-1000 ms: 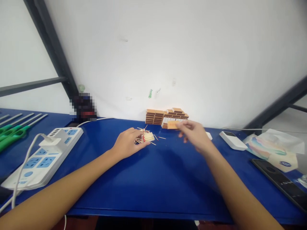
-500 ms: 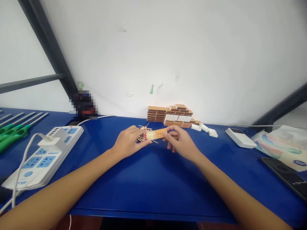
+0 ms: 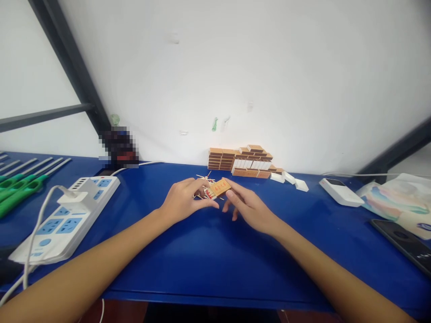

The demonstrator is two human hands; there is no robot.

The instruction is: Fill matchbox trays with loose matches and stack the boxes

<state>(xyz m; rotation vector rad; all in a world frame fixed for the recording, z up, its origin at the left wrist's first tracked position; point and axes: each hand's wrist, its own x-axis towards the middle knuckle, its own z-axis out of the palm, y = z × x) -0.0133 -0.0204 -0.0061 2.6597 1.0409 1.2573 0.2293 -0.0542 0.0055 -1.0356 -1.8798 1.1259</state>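
Note:
A small orange matchbox (image 3: pixel 222 185) hangs tilted between my hands, partly slid open. At its left end the red match heads (image 3: pixel 209 194) show in the tray. My right hand (image 3: pixel 247 204) is closed on the box's right end, thumb in front and fingers behind. My left hand (image 3: pixel 183 198) is at the tray's end, its index finger by the match heads and its thumb stretched out below, apart from the box. Behind the left fingers lies a pile of loose matches (image 3: pixel 202 177), partly hidden.
Stacked matchboxes (image 3: pixel 251 172) stand against the wall, with several white pieces (image 3: pixel 288 177) beside them. Left are a power strip (image 3: pixel 72 220) and green-handled tools (image 3: pixel 25 188). Right are a white device (image 3: pixel 343 194), a tissue pack (image 3: pixel 395 199) and a phone (image 3: pixel 400 240). All rest on a blue table (image 3: pixel 215 260).
The matchbox has tilted more, its right end raised, and less of the tray shows. My left thumb has come away from the tray; my right hand has shifted slightly left.

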